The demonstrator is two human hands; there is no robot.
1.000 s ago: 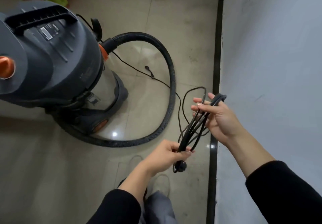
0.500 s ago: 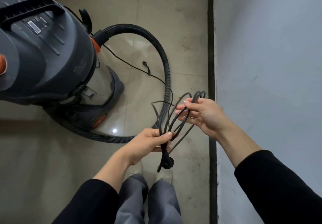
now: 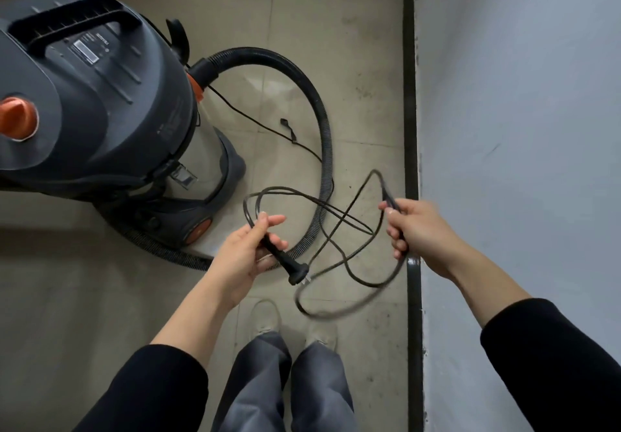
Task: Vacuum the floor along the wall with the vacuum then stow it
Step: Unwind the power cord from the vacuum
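A dark grey canister vacuum with orange trim stands on the tiled floor at the left. Its black ribbed hose arcs from the body round to the base. My left hand grips the black plug of the power cord, prongs pointing down and right. My right hand grips loops of the thin black cord, which hang slack between the two hands. A further stretch of cord runs across the floor back to the vacuum.
A grey wall with a black skirting strip runs along the right. My shoes and grey trouser legs stand at the bottom centre. Something green lies at the top left corner.
My hands have moved apart. The cord bundle that was gathered tight between them has opened into wide, loose loops, and the plug now points down to the right.
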